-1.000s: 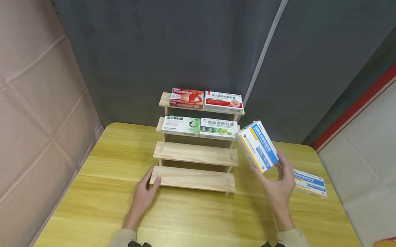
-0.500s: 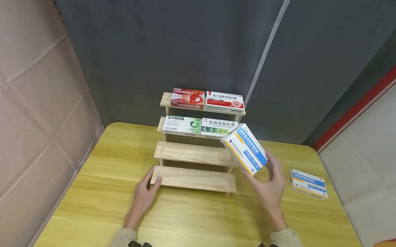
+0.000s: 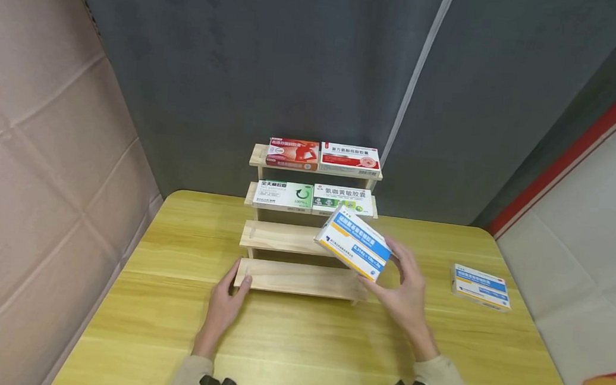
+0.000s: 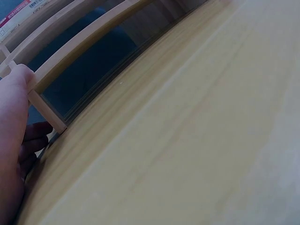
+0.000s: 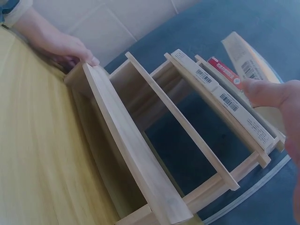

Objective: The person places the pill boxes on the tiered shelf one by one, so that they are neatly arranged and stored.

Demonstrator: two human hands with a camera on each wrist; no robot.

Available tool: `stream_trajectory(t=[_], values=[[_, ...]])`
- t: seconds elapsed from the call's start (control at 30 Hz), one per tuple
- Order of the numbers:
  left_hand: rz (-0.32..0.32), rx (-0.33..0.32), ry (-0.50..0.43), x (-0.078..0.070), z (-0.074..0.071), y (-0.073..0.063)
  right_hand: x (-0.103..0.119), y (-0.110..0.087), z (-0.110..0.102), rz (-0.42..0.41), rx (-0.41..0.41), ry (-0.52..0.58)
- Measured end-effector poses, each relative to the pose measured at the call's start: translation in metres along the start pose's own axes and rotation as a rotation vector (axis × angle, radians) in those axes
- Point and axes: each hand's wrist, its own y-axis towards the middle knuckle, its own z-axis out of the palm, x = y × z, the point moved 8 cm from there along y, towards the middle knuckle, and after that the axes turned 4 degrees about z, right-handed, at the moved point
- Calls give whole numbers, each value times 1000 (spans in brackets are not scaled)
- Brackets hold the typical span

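Note:
My right hand [image 3: 402, 285] pinches a white, blue and yellow medicine box [image 3: 355, 243] between thumb and fingers. The box is tilted and overlaps the right part of the third tier down of a stepped wooden display rack [image 3: 302, 278] in the head view. In the right wrist view the thumb presses the held box [image 5: 246, 58] near its edge. My left hand [image 3: 224, 297] grips the left end of the rack's lowest tier. Its thumb [image 4: 21, 77] lies at the shelf's front corner, with the other fingers behind the leg in the left wrist view.
On the top tier lie a red medicine box [image 3: 291, 153] and a white-and-red one [image 3: 349, 158]. A green-and-white box [image 3: 283, 195] and a white box with a green band [image 3: 342, 198] fill the second tier. Another blue-and-white box [image 3: 481, 287] lies on the table [image 3: 297, 353] at right.
My right hand has carried the medicine box left and down, from beside the rack to over its third tier, turning it flatter. The left hand keeps its place.

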Motion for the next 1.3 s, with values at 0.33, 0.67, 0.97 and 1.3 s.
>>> stream_trajectory(t=[0.33, 0.67, 0.97, 1.3], values=[[4, -3, 3, -1, 0, 0, 3, 2, 15, -49, 101, 28], [1, 4, -6, -1, 1, -1, -5, -1, 25, -15, 145, 44], [-5, 6, -5, 0, 1, -1, -5, 1, 41, 32, 200, 36], [0, -1, 4, 0, 0, 0, -15, 4, 59, 120, 312, -12]])
